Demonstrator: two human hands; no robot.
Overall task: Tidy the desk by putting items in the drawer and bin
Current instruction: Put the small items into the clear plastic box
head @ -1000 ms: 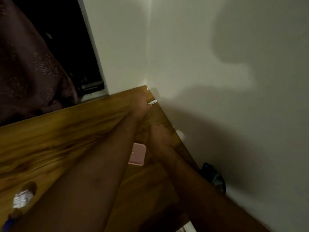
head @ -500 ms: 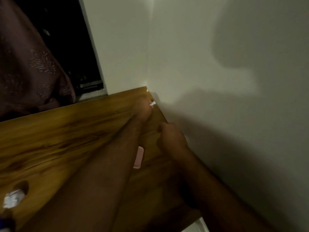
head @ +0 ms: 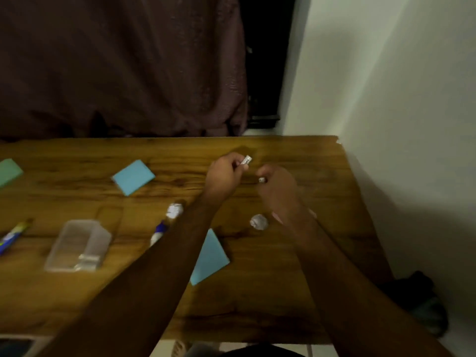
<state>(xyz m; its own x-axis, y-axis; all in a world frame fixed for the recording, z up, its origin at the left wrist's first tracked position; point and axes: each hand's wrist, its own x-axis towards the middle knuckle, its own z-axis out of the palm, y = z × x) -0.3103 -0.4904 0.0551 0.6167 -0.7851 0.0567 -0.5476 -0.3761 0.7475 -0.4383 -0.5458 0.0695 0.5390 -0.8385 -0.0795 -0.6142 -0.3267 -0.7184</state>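
Both hands hover over the far right of the table [head: 296,292]. The left hand [head: 226,173] has its grip pinched on a small white battery-like item [head: 246,160]; the right hand [head: 277,182] curls round another small white piece [head: 261,180]. Most clutter remains out: blue pads [head: 134,176], paper balls [head: 258,221], pens [head: 11,237], a clear box [head: 77,244]. I'd say tidying has barely begun.

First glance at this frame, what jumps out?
Both hands meet over the far right of the wooden desk: the left hand pinches a small white labelled item, and the right hand holds something small and white. Blue pads and crumpled paper balls lie scattered nearer.
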